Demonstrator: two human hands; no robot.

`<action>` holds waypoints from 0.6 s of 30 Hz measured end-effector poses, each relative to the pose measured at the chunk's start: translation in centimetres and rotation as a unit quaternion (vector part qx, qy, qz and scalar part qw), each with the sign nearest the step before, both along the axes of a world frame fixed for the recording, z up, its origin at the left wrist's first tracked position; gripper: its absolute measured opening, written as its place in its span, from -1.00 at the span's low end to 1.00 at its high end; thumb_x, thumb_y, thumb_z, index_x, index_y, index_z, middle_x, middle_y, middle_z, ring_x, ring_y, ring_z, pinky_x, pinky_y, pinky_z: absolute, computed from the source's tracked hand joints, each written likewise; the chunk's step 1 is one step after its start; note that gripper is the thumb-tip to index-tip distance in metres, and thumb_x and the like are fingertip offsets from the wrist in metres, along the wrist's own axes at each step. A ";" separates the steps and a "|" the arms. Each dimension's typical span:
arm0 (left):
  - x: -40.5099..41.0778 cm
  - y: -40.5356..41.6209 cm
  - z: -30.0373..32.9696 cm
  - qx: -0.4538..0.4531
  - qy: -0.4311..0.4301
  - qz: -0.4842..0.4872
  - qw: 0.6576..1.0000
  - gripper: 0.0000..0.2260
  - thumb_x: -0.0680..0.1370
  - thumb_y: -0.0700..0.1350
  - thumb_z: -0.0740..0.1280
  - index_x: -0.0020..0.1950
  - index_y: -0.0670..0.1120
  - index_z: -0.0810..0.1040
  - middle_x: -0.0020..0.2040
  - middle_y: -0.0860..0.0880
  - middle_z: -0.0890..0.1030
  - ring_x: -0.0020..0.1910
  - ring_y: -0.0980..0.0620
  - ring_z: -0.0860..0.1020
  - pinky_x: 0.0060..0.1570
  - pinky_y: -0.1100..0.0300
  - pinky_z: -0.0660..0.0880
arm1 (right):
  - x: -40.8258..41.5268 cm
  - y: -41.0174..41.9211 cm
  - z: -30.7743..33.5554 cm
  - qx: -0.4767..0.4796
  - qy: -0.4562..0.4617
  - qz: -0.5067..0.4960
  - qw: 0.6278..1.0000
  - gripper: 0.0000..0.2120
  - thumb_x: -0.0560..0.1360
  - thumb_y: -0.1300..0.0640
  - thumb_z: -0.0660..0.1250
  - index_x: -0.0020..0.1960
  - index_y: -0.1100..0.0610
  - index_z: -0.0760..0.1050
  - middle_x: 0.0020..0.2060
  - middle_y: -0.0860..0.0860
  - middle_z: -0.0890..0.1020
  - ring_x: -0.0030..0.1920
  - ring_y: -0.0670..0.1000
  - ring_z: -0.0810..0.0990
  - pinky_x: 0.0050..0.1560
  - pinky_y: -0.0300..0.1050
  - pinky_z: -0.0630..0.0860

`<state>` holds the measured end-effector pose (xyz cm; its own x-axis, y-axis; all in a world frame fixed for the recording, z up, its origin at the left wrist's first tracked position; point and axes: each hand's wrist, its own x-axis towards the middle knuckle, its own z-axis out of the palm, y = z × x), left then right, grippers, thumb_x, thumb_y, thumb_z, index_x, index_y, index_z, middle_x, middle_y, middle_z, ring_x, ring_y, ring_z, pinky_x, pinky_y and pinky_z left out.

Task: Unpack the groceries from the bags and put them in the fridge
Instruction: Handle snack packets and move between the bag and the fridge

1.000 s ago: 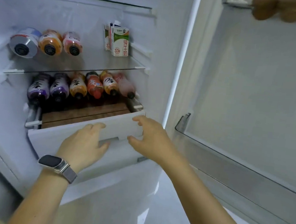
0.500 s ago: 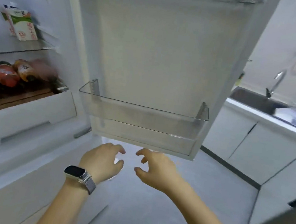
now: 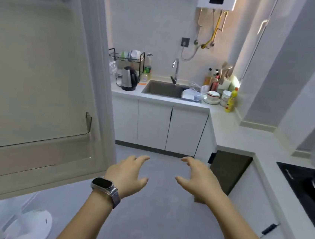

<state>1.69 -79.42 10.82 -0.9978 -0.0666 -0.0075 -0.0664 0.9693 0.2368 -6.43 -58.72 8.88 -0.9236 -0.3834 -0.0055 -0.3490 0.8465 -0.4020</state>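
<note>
The open fridge door (image 3: 40,79) fills the left of the view, its inner side toward me, with a clear door shelf (image 3: 39,146) low on it. The fridge's inside and the groceries are out of view. My left hand (image 3: 127,174), with a watch on the wrist, hovers over the grey floor with relaxed, spread fingers and holds nothing. Beside it, my right hand (image 3: 199,180) hangs the same way, fingers loosely bent and empty. No grocery bag shows.
Ahead stands a white counter (image 3: 229,127) with a sink (image 3: 163,89), a kettle (image 3: 129,78), a dish rack and bottles. A black hob (image 3: 309,186) lies at the right. White cabinets line the back and right. The grey floor (image 3: 154,216) stretches between.
My hands left the fridge drawer and dropped away empty. My view swung right from the fridge shelves, past the door, to the kitchen counter and sink.
</note>
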 end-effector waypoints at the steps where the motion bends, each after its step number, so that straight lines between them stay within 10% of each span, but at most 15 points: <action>1: -1.2 0.8 0.0 -0.001 0.003 -0.018 1.000 -0.44 0.54 0.15 0.22 0.50 0.17 0.10 0.35 0.03 0.39 0.27 -0.02 0.45 0.10 0.09 0.48 | -0.5 1.4 0.0 -0.004 0.003 -0.024 1.000 -0.40 0.44 -0.16 0.33 0.43 -0.07 0.27 0.35 -0.08 0.43 0.32 -0.03 0.43 0.16 -0.05 0.51; 18: -22.5 13.3 -0.3 -0.002 0.002 -0.256 0.967 -0.44 0.55 0.12 0.24 0.51 0.13 0.12 0.39 0.01 0.37 0.29 -0.03 0.43 0.11 0.09 0.51 | -9.6 17.2 0.1 -0.045 0.003 -0.313 0.949 -0.44 0.46 -0.11 0.35 0.42 -0.05 0.31 0.33 -0.04 0.44 0.29 -0.01 0.44 0.12 -0.11 0.46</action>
<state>-20.85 -66.09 10.56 -0.8997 0.4365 -0.0042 0.4237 0.8756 0.2321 -16.06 -41.52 8.93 -0.9702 0.2424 0.0063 0.2094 0.8508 -0.4820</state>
